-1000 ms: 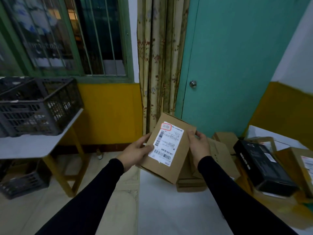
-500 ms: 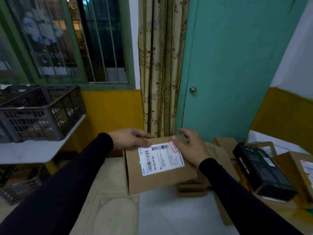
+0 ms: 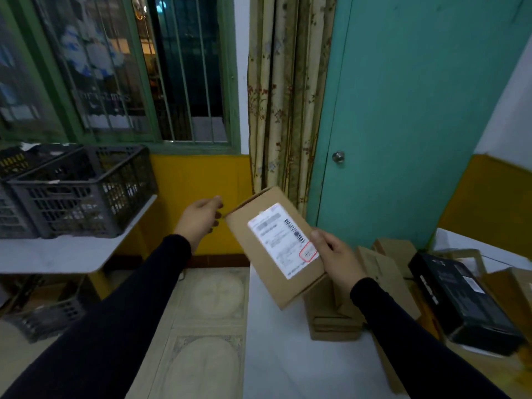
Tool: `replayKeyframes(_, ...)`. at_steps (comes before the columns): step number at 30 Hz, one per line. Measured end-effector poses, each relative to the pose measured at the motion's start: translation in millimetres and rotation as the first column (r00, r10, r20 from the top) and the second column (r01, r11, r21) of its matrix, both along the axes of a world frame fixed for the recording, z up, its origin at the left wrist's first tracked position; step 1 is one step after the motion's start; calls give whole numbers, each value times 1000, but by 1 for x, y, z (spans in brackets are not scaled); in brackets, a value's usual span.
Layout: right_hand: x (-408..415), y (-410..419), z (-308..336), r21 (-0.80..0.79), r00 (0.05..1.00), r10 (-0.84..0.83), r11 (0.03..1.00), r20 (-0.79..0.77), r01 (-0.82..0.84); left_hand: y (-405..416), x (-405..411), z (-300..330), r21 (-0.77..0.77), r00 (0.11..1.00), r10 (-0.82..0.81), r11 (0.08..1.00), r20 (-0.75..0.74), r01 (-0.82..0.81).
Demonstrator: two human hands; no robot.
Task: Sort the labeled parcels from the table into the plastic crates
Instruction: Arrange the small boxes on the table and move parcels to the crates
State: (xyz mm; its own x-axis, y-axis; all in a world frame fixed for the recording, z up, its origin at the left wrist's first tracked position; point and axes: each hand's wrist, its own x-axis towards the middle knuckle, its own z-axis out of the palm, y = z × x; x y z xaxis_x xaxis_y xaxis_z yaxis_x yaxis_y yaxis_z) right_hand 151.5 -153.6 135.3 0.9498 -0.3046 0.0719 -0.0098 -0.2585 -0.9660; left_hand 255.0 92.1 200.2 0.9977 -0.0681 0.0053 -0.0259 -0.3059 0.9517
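At the centre of the frame the right hand point(image 3: 335, 259) holds a cardboard parcel point(image 3: 273, 246) tilted in the air above the white table point(image 3: 288, 355), thumb curled onto its white label point(image 3: 283, 239). The left hand point(image 3: 200, 218) is just beside the parcel's upper left corner, fingers loosely curled; contact is unclear. A dark plastic crate point(image 3: 83, 194) sits at middle left, and more parcels point(image 3: 383, 272) lie at lower right.

R hand point(image 3: 335, 259) gripping, L hand point(image 3: 198, 218) loosely curled.
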Motion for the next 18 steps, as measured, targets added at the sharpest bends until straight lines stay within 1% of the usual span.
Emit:
replayKeyframes(2,4,0,-5,72,996,-88,994,31,86,-1,-7,-14,-49,998,21,999,-63,-24)
replayKeyframes(4,6,6,-6,157,988,-143,979,52,134,-9,-17,-24,-44,993,-43,998,-112,38)
replayKeyframes(5,7,10,-6,189,985,-159,971,60,146,-14,-23,-26,-34,989,-97,995,-109,94)
replayKeyframes(7,9,18,-3,232,983,-170,961,70,149,-26,-31,-28,-59,977,-202,978,-61,199)
replayKeyframes(9,11,25,0,235,983,-165,961,82,142,-33,-35,-27,-124,968,-250,961,-4,248)
replayKeyframes(13,12,31,1,252,985,-145,961,93,117,-40,-38,-20,-187,974,-222,956,49,228)
replayKeyframes(18,11,33,-4,254,988,-100,965,117,67,-40,-37,-25,-157,973,-200,963,118,218)
